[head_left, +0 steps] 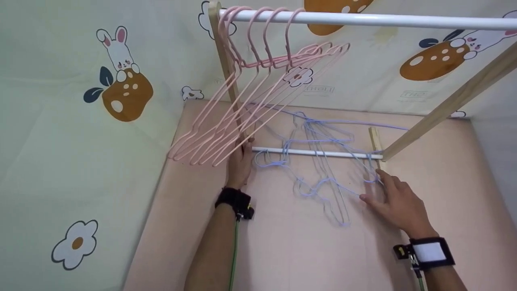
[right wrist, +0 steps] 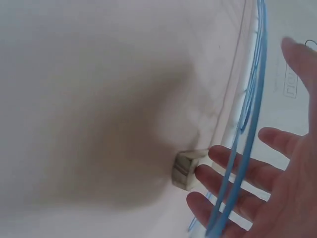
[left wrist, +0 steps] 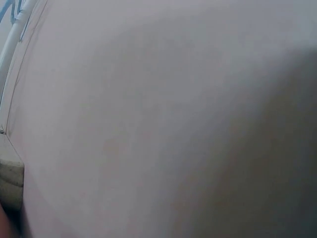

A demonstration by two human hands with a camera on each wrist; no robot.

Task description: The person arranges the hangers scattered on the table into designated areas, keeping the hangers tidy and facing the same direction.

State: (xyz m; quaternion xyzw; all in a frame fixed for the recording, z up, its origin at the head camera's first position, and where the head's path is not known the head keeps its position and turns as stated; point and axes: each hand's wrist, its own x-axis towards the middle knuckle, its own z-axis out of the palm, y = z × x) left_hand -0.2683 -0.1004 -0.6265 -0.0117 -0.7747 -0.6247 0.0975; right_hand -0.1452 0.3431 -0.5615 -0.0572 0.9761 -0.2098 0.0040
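Observation:
In the head view my left hand (head_left: 239, 165) grips the foot of the clothes rack's left wooden post (head_left: 226, 60), partly hidden behind pink hangers (head_left: 218, 121). Several of these hang from the white top bar (head_left: 363, 20). A tangle of blue hangers (head_left: 323, 178) lies over the lower white bar (head_left: 315, 152) and the pink surface. My right hand (head_left: 400, 202) is at the right end of this tangle, fingers spread. In the right wrist view its fingers are beside the blue hanger wires (right wrist: 247, 144), near a wooden foot end (right wrist: 184, 171).
The rack's right post (head_left: 448, 97) slants up at the right. Behind stands a pale wall covering (head_left: 363, 93) printed with rabbits and flowers, which also runs along the left side. A pink surface (head_left: 299, 250) spreads beneath the rack. A wooden foot end (left wrist: 11, 183) shows in the left wrist view.

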